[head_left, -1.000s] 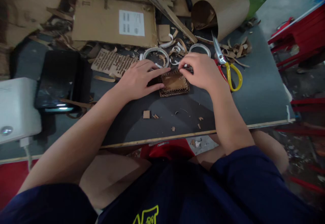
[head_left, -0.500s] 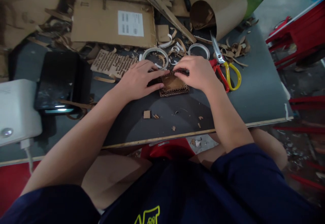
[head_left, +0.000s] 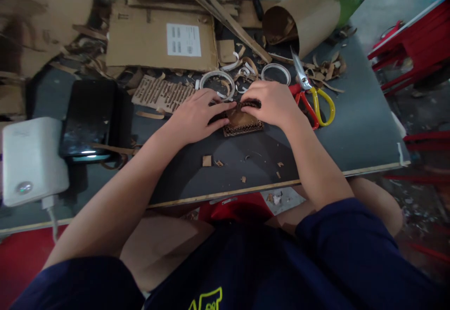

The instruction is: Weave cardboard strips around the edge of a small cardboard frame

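A small rectangular cardboard piece (head_left: 245, 120) lies on the dark tabletop, with wavy corrugated strips standing along its edges. My left hand (head_left: 195, 117) grips its left side, thumb near the front and index finger reaching to the far corner. At the far right edge, my right hand (head_left: 269, 103) is closed, thumb and fingertips pinching the corrugated strip there. The hands partly hide the piece's left and far sides. Behind them are a roll of tape (head_left: 217, 85) and a second tape ring (head_left: 276, 72). Scissors (head_left: 305, 81) with red and yellow handles lie just right of my right hand.
A large cardboard sheet (head_left: 140, 43) with a white label lies at the back, beside a ribbed cardboard piece (head_left: 158, 93). A cardboard tube (head_left: 316, 17) stands back right. A black box-like object (head_left: 89, 113) and a white plugged-in device (head_left: 33, 160) sit left. The table's front edge (head_left: 228, 192) is close.
The whole view has shifted slightly to the right and down. Both hands stay on the cardboard piece, with almost no visible movement of the fingers.
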The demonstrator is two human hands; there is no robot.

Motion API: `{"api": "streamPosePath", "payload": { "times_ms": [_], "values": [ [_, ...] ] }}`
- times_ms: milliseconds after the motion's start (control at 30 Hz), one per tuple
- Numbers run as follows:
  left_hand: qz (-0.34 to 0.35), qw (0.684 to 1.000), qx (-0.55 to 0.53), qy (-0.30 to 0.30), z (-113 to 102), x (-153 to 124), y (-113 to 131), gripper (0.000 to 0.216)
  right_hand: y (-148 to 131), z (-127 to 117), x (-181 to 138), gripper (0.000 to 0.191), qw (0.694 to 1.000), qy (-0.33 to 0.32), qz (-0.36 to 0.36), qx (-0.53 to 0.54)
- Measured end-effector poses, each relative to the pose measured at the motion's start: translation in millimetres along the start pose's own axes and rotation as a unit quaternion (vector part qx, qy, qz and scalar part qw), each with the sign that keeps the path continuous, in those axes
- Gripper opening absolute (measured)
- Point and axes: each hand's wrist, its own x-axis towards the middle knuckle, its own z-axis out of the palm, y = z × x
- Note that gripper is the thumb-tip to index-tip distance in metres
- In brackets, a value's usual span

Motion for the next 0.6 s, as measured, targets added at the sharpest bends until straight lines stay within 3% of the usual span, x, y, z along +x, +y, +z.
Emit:
{"api": "streamPosePath", "payload": {
  "times_ms": [133, 333, 500, 600],
  "values": [
    [-0.025, 1.0, 0.002, 0.005, -8, 1, 7, 0.046, 0, 0, 1, 0.024, 1.0, -0.006, -0.002, -0.001],
    [-0.131, 0.991, -0.011, 0.015, -19, 15, 31, 0.039, 0, -3, -2, 0.026, 1.0, -0.002, 0.005, 0.018],
    [-0.175, 0.984, -0.025, -0.014, -9, 33, 33, 0.031, -11, -5, -4, 0.026, 1.0, 0.009, 0.02, -0.003],
    [-0.178, 0.983, -0.04, 0.013, 2, 37, 27, 0.03, -21, -8, -1, 0.028, 0.999, 0.002, 0.035, -0.032]
  ]
}}
